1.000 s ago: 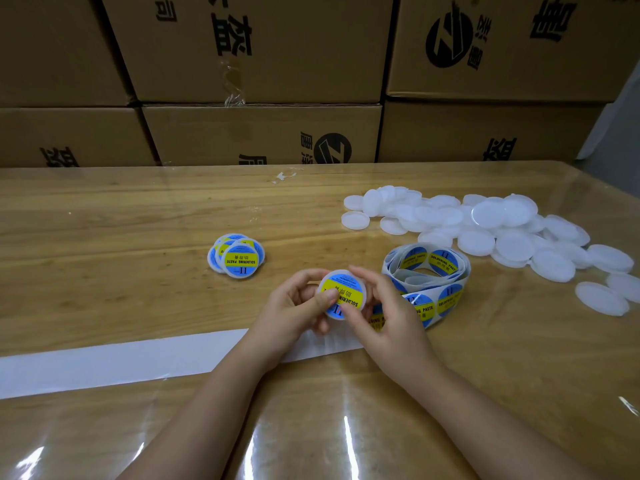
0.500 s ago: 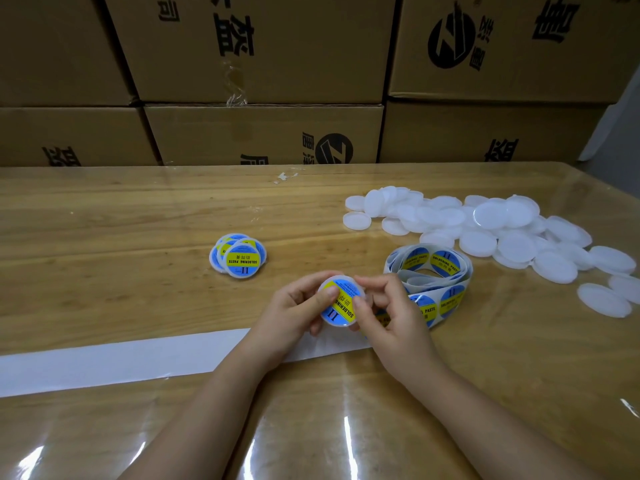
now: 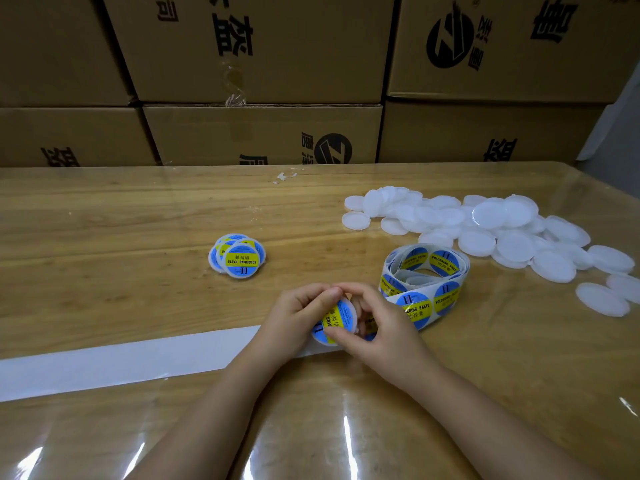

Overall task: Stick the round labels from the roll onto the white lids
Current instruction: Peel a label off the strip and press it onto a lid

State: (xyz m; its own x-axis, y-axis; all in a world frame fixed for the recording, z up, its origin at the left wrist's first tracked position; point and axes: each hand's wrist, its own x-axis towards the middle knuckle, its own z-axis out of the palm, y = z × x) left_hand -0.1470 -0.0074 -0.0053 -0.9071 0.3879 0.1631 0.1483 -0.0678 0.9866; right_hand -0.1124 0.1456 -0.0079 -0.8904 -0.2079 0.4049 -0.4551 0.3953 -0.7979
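Observation:
A white lid with a blue-and-yellow round label (image 3: pixel 337 320) is held between both hands near the table's front centre. My left hand (image 3: pixel 294 318) grips its left edge, thumb over the label. My right hand (image 3: pixel 375 323) pinches its right and lower edge. The label roll (image 3: pixel 427 277) lies just right of my hands, loosely unwound. A pile of plain white lids (image 3: pixel 485 230) spreads across the right side. A small stack of labelled lids (image 3: pixel 239 258) lies to the left of centre.
A white strip of backing paper (image 3: pixel 121 358) runs from my hands to the left edge. Stacked cardboard boxes (image 3: pixel 263 133) wall off the table's far edge. A shiny clear sheet covers the wooden tabletop (image 3: pixel 104 220).
The lid has turned in my fingers, so the label now sits rotated. My left thumb has slid over its top and my right fingers have closed in over its edge.

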